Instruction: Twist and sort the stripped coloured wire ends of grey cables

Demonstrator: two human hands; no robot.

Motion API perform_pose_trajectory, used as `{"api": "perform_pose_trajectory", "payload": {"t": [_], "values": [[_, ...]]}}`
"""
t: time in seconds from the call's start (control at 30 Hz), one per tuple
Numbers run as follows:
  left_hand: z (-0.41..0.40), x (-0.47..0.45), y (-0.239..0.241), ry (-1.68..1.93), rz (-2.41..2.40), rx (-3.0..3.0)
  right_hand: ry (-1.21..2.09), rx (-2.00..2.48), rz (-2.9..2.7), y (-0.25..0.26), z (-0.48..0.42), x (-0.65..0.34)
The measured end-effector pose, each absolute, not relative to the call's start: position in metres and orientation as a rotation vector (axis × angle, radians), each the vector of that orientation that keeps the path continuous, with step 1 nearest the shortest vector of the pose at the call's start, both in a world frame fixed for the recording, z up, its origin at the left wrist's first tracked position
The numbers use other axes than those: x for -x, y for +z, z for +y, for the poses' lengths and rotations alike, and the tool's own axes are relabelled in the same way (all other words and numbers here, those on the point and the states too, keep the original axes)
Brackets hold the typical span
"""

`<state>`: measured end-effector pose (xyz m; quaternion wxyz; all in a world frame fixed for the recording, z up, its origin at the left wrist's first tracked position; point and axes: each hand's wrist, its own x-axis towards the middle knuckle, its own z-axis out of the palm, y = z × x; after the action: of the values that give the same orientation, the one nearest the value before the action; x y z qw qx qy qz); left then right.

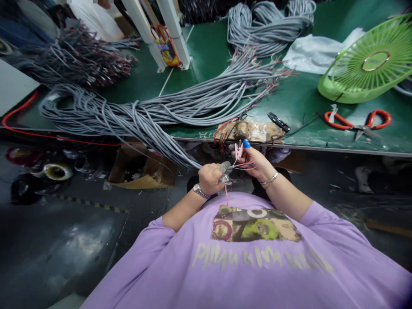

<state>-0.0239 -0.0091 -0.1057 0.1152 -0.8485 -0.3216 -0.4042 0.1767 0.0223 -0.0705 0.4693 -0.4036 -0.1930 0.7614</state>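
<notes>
My left hand (210,177) is closed in a fist round the end of a grey cable (167,143) that runs off a big bundle of grey cables (135,113) on the green table (289,103). Thin coloured wires (240,165) fan out of the cable end between my hands. My right hand (254,162) pinches these wires together with a small pink tool (238,150), and one finger wears a blue cap (246,143). Both hands hover just below the table's front edge, above my purple shirt.
Red-handled scissors (357,122), black cutters (278,121) and a green fan (367,60) lie on the right of the table. More grey cable coils (270,23) sit at the back. A taped pad (254,131) is at the edge. A cardboard box (141,169) stands on the floor.
</notes>
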Motion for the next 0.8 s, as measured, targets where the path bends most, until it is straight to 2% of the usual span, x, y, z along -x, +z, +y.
{"api": "perform_pose_trajectory", "payload": {"t": [0.53, 0.8], "values": [[-0.005, 0.023, -0.111, -0.968, -0.882, 2.692, 1.887, 0.886, -0.446, -0.066, 0.02, -0.173], [-0.007, 0.029, -0.102, -1.049, -0.805, 2.724, 1.909, 0.891, -0.387, -0.073, 0.02, -0.173]]}}
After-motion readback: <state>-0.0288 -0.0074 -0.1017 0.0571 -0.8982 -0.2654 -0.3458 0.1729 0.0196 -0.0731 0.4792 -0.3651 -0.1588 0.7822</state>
